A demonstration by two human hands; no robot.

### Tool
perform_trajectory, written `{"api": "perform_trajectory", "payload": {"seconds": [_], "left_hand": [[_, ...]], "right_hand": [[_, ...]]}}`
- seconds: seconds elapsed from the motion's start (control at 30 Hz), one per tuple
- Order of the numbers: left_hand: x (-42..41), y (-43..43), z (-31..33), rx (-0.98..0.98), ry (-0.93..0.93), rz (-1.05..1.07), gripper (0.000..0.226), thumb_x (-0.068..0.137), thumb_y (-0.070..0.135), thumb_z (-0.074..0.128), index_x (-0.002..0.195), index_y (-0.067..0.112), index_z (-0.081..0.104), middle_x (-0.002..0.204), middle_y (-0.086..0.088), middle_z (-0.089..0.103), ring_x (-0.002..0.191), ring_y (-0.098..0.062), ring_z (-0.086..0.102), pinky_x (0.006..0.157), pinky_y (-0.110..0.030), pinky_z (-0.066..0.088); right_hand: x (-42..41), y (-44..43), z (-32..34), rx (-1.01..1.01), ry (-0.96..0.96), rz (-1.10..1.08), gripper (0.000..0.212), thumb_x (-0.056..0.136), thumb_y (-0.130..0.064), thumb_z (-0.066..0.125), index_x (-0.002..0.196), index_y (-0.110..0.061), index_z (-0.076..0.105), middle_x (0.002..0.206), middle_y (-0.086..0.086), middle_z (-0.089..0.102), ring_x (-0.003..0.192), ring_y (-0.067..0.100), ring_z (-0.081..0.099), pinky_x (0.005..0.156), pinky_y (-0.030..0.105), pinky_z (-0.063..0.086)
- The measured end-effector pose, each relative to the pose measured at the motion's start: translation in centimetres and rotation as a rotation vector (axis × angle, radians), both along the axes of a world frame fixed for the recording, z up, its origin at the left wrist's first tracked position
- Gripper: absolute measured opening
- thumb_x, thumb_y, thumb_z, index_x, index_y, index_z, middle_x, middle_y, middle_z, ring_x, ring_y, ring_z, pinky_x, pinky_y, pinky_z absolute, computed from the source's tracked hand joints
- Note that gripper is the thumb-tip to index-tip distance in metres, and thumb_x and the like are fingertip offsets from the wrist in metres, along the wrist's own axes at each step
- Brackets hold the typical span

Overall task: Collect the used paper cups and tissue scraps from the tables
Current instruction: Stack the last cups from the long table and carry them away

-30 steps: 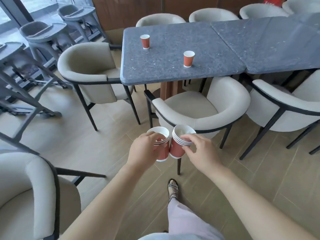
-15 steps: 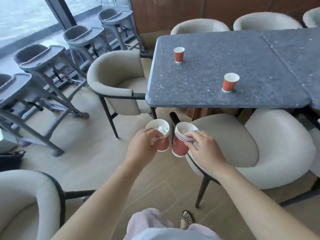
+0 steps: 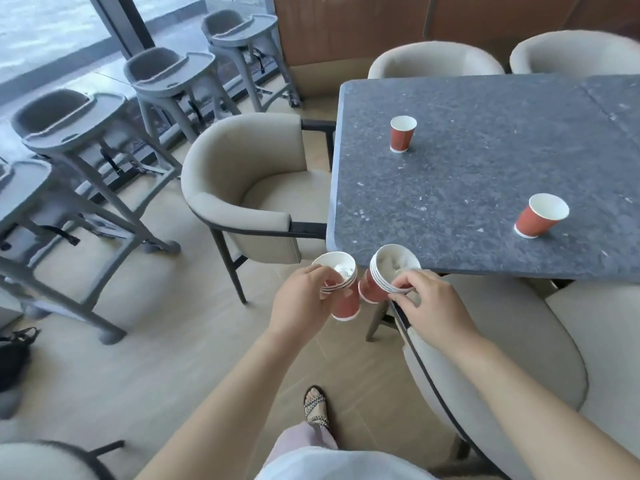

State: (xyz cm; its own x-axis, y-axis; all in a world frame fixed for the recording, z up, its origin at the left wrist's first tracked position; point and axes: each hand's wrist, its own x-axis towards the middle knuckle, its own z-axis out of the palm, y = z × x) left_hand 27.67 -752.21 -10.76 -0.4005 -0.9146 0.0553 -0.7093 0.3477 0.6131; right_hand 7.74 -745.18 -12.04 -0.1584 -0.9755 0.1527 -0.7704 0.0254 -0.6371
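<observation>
Spanning the upper right, the grey speckled desk carries two of the task's paper cups. Its near left corner lies just behind my two grips. A pale armchair sits at the left end of the desk, its seat tucked partly under the edge. A second pale armchair stands at the near side, below my right forearm. Grey high chairs line the window on the left.

My left grip is clamped on a left stack of cups, fingers curled round the nested rims. My right grip is clamped on a right stack of cups, thumb and fingers pinching the rims. Both stacks are red with white rims and are held above the wooden floor. They hang just in front of the desk corner, their lower walls touching or nearly so; I cannot tell which.

The near cup stands on its base towards the front right of the desk. The far cup stands upright further back and to the left, well apart from it. White tissue scraps lie inside the top cup of the left stack. The inside of the right stack is too blurred to read.
</observation>
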Motion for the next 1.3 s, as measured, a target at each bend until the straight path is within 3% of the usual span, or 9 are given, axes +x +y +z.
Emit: {"api": "perform_trajectory", "payload": {"seconds": [0.13, 0.3, 0.43, 0.6, 0.83, 1.03, 1.3], "left_hand": [[0.2, -6.6, -0.1, -0.002, 0.006, -0.032, 0.022, 0.075, 0.039, 0.071, 0.087, 0.022, 0.066, 0.093, 0.006, 0.066, 0.088, -0.018, 0.058, 0.068, -0.030, 0.046], [-0.9, -12.3, -0.3, -0.034, -0.027, -0.127, 0.017, 0.076, 0.035, 0.070, 0.084, 0.021, 0.063, 0.090, 0.008, 0.064, 0.084, -0.016, 0.054, 0.060, -0.026, 0.037], [-3.2, -15.3, -0.5, 0.012, -0.045, -0.225, 0.015, 0.078, 0.028, 0.067, 0.088, 0.017, 0.065, 0.092, 0.006, 0.064, 0.087, -0.018, 0.055, 0.067, -0.032, 0.047], [-7.8, -19.3, -0.9, 0.049, -0.077, -0.338, 0.020, 0.073, 0.016, 0.062, 0.093, 0.014, 0.066, 0.094, 0.001, 0.065, 0.086, -0.023, 0.058, 0.070, -0.036, 0.048], [-14.8, -25.9, -1.6, 0.092, -0.137, -0.389, 0.015, 0.078, 0.023, 0.066, 0.093, 0.023, 0.066, 0.096, 0.008, 0.065, 0.089, -0.017, 0.060, 0.073, -0.035, 0.051], [-19.0, -30.3, -2.1, 0.079, -0.223, -0.406, 0.013, 0.078, 0.030, 0.068, 0.084, 0.021, 0.063, 0.091, 0.008, 0.063, 0.081, -0.015, 0.057, 0.065, -0.029, 0.046], [-22.3, -33.7, -3.0, 0.077, -0.283, -0.502, 0.010, 0.077, 0.024, 0.064, 0.086, 0.021, 0.063, 0.093, 0.008, 0.064, 0.087, -0.016, 0.059, 0.068, -0.032, 0.049]], "right_hand": [[0.3, -5.3, 0.0, 0.010, 0.007, -0.061, 0.013, 0.078, -0.012, 0.069, 0.077, -0.020, 0.060, 0.076, -0.014, 0.056, 0.076, 0.010, 0.053, 0.069, 0.003, 0.033], [-0.1, -9.3, -0.6, 0.047, -0.011, -0.168, 0.007, 0.081, -0.014, 0.067, 0.081, -0.018, 0.062, 0.081, -0.013, 0.057, 0.078, 0.010, 0.053, 0.066, 0.012, 0.036], [-1.4, -11.4, -0.8, 0.054, 0.015, -0.225, 0.006, 0.081, -0.011, 0.066, 0.079, -0.015, 0.061, 0.080, -0.011, 0.056, 0.079, 0.012, 0.051, 0.065, 0.016, 0.032], [-4.5, -14.6, -1.2, 0.048, 0.037, -0.265, 0.009, 0.079, -0.006, 0.065, 0.074, -0.008, 0.059, 0.077, 0.003, 0.062, 0.075, 0.022, 0.054, 0.065, 0.025, 0.037], [-11.1, -20.0, -2.2, 0.022, -0.008, -0.314, 0.004, 0.080, -0.008, 0.067, 0.079, -0.011, 0.064, 0.079, 0.000, 0.064, 0.075, 0.019, 0.056, 0.064, 0.028, 0.043], [-15.1, -24.4, -3.3, 0.060, -0.033, -0.324, 0.004, 0.078, -0.007, 0.067, 0.077, -0.007, 0.064, 0.082, 0.003, 0.065, 0.083, 0.021, 0.058, 0.070, 0.028, 0.043], [-16.8, -26.9, -4.7, 0.151, -0.023, -0.385, 0.003, 0.080, -0.005, 0.064, 0.078, -0.007, 0.063, 0.088, 0.002, 0.064, 0.091, 0.021, 0.056, 0.071, 0.025, 0.041]]}}
